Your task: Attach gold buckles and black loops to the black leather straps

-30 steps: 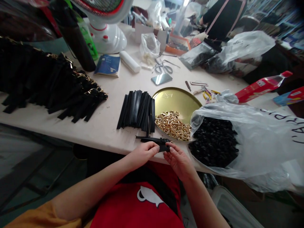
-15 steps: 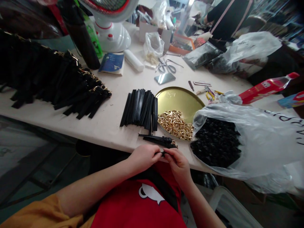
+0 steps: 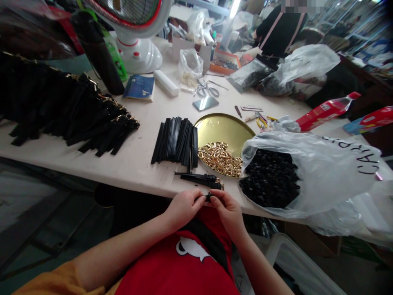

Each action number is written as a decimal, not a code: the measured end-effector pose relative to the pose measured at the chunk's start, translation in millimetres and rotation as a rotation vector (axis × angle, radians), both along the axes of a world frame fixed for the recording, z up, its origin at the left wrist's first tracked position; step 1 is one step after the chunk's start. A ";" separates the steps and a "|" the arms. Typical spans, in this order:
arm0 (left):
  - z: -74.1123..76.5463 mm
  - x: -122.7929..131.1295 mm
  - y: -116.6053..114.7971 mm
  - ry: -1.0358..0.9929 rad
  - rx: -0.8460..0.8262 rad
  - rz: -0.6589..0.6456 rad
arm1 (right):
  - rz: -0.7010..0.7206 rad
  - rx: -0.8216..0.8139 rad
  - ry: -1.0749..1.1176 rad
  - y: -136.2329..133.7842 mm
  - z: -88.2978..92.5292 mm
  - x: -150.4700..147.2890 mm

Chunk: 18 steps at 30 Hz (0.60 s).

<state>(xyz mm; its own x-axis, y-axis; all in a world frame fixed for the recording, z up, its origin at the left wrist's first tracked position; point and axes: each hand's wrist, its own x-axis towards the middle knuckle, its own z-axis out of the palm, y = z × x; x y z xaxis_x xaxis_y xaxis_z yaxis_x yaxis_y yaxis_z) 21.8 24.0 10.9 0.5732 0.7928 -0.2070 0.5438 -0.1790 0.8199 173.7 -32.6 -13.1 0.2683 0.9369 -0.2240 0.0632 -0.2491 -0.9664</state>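
Note:
At the table's front edge my left hand (image 3: 186,205) and my right hand (image 3: 229,208) are closed in pinches, fingertips nearly meeting. Between them shows a short bit of a black strap (image 3: 208,197); most of it is hidden by the fingers. Just beyond lies a small pile of black straps with gold buckles (image 3: 202,180). Behind that is a stack of plain black strips (image 3: 175,141). A round gold tray (image 3: 225,125) holds many gold buckles (image 3: 219,157) on its near side. Right of it, an open plastic bag (image 3: 322,176) holds small black pieces (image 3: 270,178).
A big heap of finished-looking black straps (image 3: 61,106) covers the table's left side. Behind stand a white fan (image 3: 138,53), a dark bottle (image 3: 100,57), a blue booklet (image 3: 139,87), scissors (image 3: 208,88), a phone (image 3: 205,103) and pliers (image 3: 260,121). A red-labelled bottle (image 3: 327,110) lies at right.
The camera view has shifted, so the table's things appear moved slightly left. My hands stay together at the edge, the fingertips a little farther apart, with more of the black strap showing.

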 end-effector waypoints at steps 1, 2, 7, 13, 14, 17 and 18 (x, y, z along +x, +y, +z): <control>1.0 -0.5 0.6 -0.011 -0.004 -0.006 | -0.011 -0.044 0.114 -0.2 0.8 1.2; 2.1 -1.1 1.3 -0.021 -0.007 -0.016 | -0.010 -0.090 0.223 -0.3 1.7 2.8; 6.7 -5.2 0.8 -0.042 -0.043 -0.077 | 0.105 -0.281 0.513 -1.6 4.0 11.2; 5.5 -3.1 -10.4 -0.007 -0.038 -0.076 | 0.173 -0.275 0.437 -7.3 2.5 8.4; 5.6 -2.4 -11.1 -0.003 -0.037 -0.065 | 0.173 -0.264 0.410 -8.1 2.5 7.2; 6.9 -2.2 -10.3 0.015 -0.051 -0.047 | 0.159 -0.202 0.293 -10.0 3.1 3.7; 7.5 -3.1 -9.6 0.019 -0.065 -0.057 | 0.149 -0.174 0.253 -10.4 3.5 3.0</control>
<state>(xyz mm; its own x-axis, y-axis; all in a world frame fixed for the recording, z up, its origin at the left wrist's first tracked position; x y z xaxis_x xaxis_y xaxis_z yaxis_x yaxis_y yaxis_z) 18.7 14.4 18.4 0.6128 0.7432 -0.2685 0.5497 -0.1569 0.8205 176.7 -43.0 -9.6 0.0469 0.9035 -0.4261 -0.1256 -0.4178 -0.8998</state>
